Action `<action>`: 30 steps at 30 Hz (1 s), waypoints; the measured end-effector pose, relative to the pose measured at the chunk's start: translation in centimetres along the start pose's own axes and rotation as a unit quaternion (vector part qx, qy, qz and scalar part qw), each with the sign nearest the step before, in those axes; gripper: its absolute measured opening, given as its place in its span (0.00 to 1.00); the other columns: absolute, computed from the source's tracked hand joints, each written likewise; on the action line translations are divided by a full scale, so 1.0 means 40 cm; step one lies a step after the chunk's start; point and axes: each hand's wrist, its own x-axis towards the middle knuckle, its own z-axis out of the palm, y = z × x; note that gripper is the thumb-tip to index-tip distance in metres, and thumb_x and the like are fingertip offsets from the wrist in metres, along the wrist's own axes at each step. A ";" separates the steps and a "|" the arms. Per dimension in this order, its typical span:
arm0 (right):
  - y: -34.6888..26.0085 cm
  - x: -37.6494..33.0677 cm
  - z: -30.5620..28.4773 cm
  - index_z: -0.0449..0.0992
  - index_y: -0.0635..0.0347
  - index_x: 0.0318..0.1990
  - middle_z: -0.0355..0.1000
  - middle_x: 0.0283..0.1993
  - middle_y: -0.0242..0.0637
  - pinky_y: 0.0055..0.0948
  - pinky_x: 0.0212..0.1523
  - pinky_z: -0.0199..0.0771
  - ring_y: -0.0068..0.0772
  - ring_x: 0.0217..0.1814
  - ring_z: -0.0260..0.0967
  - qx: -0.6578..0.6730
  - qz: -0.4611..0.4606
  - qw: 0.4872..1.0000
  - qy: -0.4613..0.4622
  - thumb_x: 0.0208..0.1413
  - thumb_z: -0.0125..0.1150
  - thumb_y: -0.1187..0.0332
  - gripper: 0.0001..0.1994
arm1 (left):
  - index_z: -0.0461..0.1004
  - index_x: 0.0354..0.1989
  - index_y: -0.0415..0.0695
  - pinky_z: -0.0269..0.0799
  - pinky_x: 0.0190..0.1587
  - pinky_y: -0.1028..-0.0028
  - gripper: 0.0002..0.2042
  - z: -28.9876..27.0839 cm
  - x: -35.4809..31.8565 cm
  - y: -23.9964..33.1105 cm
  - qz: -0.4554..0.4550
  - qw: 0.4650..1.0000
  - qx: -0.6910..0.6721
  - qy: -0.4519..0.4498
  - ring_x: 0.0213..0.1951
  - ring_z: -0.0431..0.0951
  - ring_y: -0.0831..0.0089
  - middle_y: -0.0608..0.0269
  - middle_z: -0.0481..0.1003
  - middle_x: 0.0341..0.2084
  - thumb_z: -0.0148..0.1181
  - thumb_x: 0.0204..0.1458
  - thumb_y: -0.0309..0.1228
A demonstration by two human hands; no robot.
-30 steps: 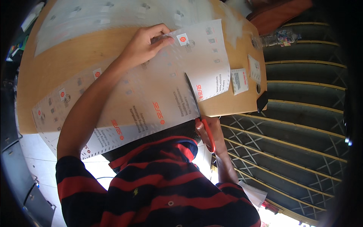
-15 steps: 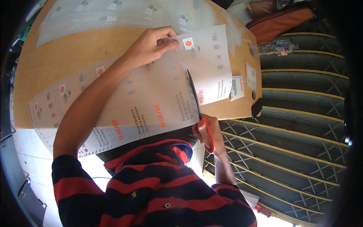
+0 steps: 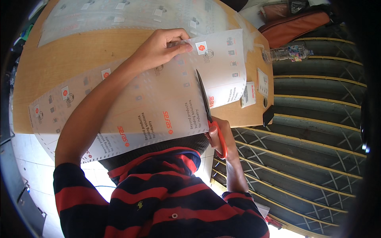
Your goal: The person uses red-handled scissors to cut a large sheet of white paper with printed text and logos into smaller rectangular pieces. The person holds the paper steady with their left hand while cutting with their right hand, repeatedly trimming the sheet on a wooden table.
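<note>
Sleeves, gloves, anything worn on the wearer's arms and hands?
Left hand and right hand: bare, no gloves, no watch visible. Left sleeve and right sleeve: short, dark navy with broad red bands, matching the shirt. Forearms uncovered.

A bare strip of worktop runs inward from the left edge until the left hand blocks it; the printed sheet overhangs the front edge, and a bottle juts past the right.

Translucent printed sheet, partly slit, overhanging table; red-handled scissors at slit.
</note>
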 end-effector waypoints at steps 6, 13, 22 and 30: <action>0.017 0.006 0.006 0.64 0.69 0.21 0.55 0.14 0.34 0.34 0.21 0.53 0.24 0.21 0.51 0.000 0.000 1.000 0.018 0.57 0.46 0.30 0.40 | 0.75 0.37 0.41 0.61 0.31 0.81 0.07 -0.002 0.004 0.000 0.010 1.000 -0.020 0.016 0.28 0.66 0.86 0.74 0.73 0.26 0.61 0.59 0.32; -0.012 0.024 -0.001 0.66 0.70 0.21 0.57 0.15 0.35 0.36 0.21 0.54 0.26 0.21 0.52 -0.014 -0.027 0.999 0.011 0.57 0.46 0.30 0.41 | 0.75 0.38 0.40 0.61 0.29 0.81 0.08 -0.001 0.001 0.004 -0.004 1.000 -0.013 -0.001 0.27 0.66 0.86 0.72 0.75 0.25 0.61 0.59 0.32; -0.028 0.031 0.004 0.66 0.70 0.21 0.56 0.14 0.35 0.36 0.22 0.54 0.25 0.22 0.51 -0.025 0.019 0.999 0.010 0.59 0.45 0.32 0.40 | 0.75 0.37 0.39 0.60 0.27 0.80 0.08 -0.005 -0.001 0.007 0.022 1.000 -0.013 0.005 0.25 0.66 0.87 0.71 0.76 0.25 0.62 0.58 0.33; -0.015 0.061 0.011 0.65 0.69 0.19 0.55 0.15 0.29 0.32 0.20 0.52 0.21 0.22 0.49 0.020 -0.027 0.999 0.024 0.57 0.51 0.32 0.39 | 0.75 0.36 0.40 0.61 0.27 0.80 0.09 0.000 -0.001 0.002 0.007 0.999 -0.026 -0.025 0.26 0.67 0.86 0.73 0.73 0.22 0.62 0.59 0.34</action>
